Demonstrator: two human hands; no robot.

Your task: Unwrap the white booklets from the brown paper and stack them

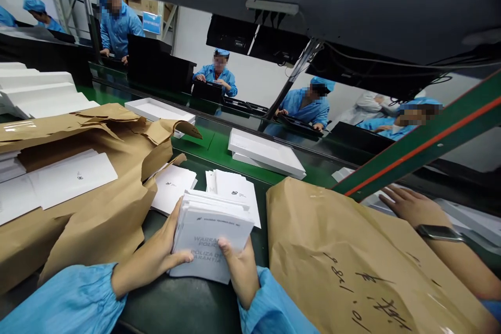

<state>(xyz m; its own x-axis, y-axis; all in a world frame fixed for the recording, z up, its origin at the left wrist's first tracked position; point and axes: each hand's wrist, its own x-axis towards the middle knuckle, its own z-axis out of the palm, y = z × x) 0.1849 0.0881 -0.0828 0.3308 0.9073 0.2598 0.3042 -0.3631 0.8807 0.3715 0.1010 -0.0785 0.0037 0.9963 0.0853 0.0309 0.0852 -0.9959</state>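
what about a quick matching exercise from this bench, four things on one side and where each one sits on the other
Things:
1. stack of warranty booklets
2. torn brown paper wrapping
3. white tray
4. wristwatch

Places:
A. on the green belt
B. between the left hand and right hand
C. on a co-worker's arm at the right
D. left, around white leaflets

Pairs: 1-B, 2-D, 3-A, 4-C

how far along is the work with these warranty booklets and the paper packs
Done: one brown paper pack is torn open, white sheets showing inside, and small piles of leaflets lie on the bench. In hand: left hand and right hand grip a stack of warranty booklets. Left: the brown pack with handwriting looks unopened.
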